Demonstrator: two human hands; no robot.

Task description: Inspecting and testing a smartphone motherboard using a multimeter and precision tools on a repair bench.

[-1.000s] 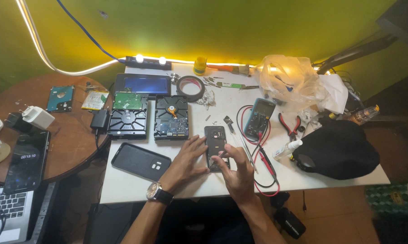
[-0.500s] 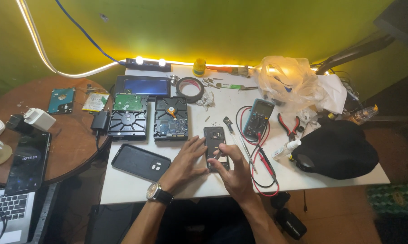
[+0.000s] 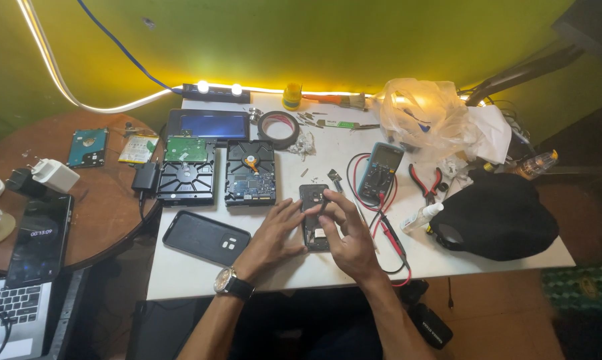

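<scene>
An opened dark smartphone lies back-up on the white table, its insides showing. My left hand, with a wristwatch on the wrist, rests beside the phone's left edge and steadies it. My right hand covers the phone's lower right, fingers pinched together over its upper middle; whether they hold a small part or tool I cannot tell. A black phone case lies to the left of my left hand.
Two hard drives and a tablet lie behind the phone. A multimeter with red and black leads, red pliers, a black bag and a tape roll sit around. A round wooden table holds a phone and chargers.
My right hand has shifted slightly up over the phone, fingers pinching nearer its top. My left hand stays against the phone's left edge.
</scene>
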